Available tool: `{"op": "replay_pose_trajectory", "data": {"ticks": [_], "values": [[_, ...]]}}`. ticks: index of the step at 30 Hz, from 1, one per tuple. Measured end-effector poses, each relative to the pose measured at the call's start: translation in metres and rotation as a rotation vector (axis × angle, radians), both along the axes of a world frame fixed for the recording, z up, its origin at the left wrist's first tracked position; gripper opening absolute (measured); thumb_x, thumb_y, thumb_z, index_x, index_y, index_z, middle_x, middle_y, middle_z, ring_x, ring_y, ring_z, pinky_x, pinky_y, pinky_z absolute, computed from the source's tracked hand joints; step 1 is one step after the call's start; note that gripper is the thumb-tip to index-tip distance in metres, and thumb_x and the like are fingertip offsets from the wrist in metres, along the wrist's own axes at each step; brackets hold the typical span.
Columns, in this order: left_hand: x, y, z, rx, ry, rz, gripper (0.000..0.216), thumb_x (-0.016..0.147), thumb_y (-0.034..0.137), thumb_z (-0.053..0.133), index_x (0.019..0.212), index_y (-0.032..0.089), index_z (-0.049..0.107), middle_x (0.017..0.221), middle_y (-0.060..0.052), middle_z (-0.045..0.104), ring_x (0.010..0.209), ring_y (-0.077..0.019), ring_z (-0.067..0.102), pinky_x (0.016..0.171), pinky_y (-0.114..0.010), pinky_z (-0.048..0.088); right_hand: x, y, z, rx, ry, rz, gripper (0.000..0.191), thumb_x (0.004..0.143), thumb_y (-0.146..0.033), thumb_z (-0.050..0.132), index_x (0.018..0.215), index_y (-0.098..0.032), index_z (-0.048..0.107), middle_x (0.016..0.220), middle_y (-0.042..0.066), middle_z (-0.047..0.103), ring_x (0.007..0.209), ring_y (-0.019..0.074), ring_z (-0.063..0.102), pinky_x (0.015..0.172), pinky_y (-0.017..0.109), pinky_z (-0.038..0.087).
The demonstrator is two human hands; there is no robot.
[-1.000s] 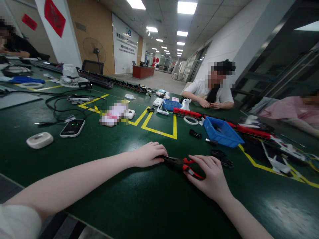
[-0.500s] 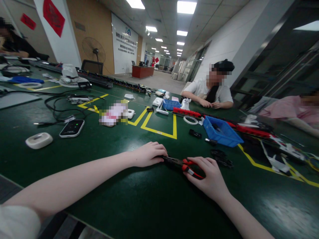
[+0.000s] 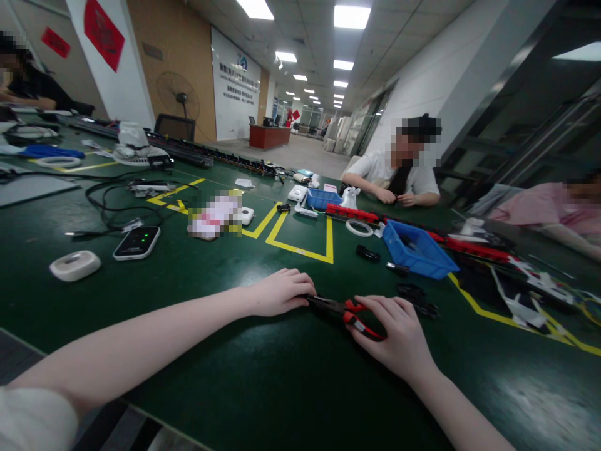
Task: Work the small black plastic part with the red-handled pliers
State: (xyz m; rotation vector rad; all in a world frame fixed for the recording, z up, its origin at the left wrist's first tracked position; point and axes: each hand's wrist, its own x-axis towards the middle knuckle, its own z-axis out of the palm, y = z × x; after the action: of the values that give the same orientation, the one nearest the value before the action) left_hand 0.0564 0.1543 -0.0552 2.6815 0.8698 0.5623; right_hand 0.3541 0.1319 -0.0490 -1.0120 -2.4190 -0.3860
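Observation:
My right hand (image 3: pixel 394 335) is wrapped round the red and black handles of a pair of long-nose pliers (image 3: pixel 335 305), held low over the green table. The handles are spread apart, and the jaws point left. At the jaw tips, the fingers of my left hand (image 3: pixel 284 292) are pinched together on a small dark piece, mostly hidden by the fingers; its kind cannot be made out. Several small black parts (image 3: pixel 417 299) lie just beyond my right hand. A black clip-like part (image 3: pixel 368 253) rests farther off.
A blue bin (image 3: pixel 417 250) stands right of centre, beside a long red strip (image 3: pixel 352 213). Yellow tape (image 3: pixel 300 252) marks the green table (image 3: pixel 225 376). On the left lie a white device (image 3: pixel 137 243), a round white object (image 3: pixel 75 265) and black cables. A person (image 3: pixel 392 169) sits opposite.
Almost nothing differs. Both hands and the pliers hold the same place, and the view has shifted very slightly.

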Motion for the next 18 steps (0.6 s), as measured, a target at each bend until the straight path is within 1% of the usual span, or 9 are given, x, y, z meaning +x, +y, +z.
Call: {"op": "replay_pose_trajectory", "data": {"ticks": [4,7,10,15,18], "values": [[-0.0004,0.0006,-0.0008,-0.003,-0.001,-0.016,0.019,0.098,0.026,0.051,0.115,0.021,0.058,0.121,-0.007,0.061,0.109,-0.0212,0.057,0.097,-0.036,0.044,-0.0001,0.0,-0.0008,0.061,0.019,0.008,0.041,0.081,-0.039,0.066,0.118,-0.021,0.061,0.108,0.008,0.071,0.097,0.0252,0.066,0.088,0.043,0.042],[-0.0005,0.0008,-0.0016,-0.002,-0.006,-0.015,0.019,0.098,0.026,0.051,0.114,0.021,0.059,0.121,-0.007,0.062,0.11,-0.0213,0.057,0.097,-0.036,0.044,0.0,0.0002,-0.0016,0.074,0.027,0.014,0.042,0.081,-0.039,0.066,0.118,-0.022,0.061,0.108,0.008,0.071,0.097,0.0252,0.066,0.089,0.044,0.041],[-0.0003,0.0008,-0.002,0.0,-0.018,-0.01,0.019,0.097,0.026,0.052,0.115,0.021,0.059,0.12,-0.007,0.062,0.109,-0.0212,0.058,0.096,-0.036,0.044,0.0003,0.0008,-0.0016,0.037,0.041,0.006,0.041,0.081,-0.04,0.066,0.118,-0.022,0.061,0.108,0.008,0.071,0.098,0.0256,0.066,0.089,0.044,0.042],[0.0,0.0003,-0.0014,0.006,-0.02,-0.01,0.023,0.097,0.026,0.052,0.118,0.022,0.06,0.12,-0.007,0.063,0.108,-0.0215,0.058,0.095,-0.036,0.044,0.0009,0.0017,-0.0008,-0.074,0.056,-0.027,0.041,0.081,-0.042,0.065,0.117,-0.023,0.063,0.108,0.008,0.072,0.099,0.0262,0.066,0.087,0.045,0.045],[0.0,-0.0001,-0.0007,0.007,-0.019,-0.009,0.024,0.098,0.026,0.051,0.119,0.022,0.06,0.121,-0.007,0.063,0.108,-0.0217,0.058,0.096,-0.037,0.044,0.0011,0.0022,-0.001,-0.102,0.054,-0.04,0.042,0.081,-0.043,0.065,0.118,-0.024,0.063,0.108,0.008,0.072,0.099,0.0267,0.066,0.086,0.045,0.046]]}}
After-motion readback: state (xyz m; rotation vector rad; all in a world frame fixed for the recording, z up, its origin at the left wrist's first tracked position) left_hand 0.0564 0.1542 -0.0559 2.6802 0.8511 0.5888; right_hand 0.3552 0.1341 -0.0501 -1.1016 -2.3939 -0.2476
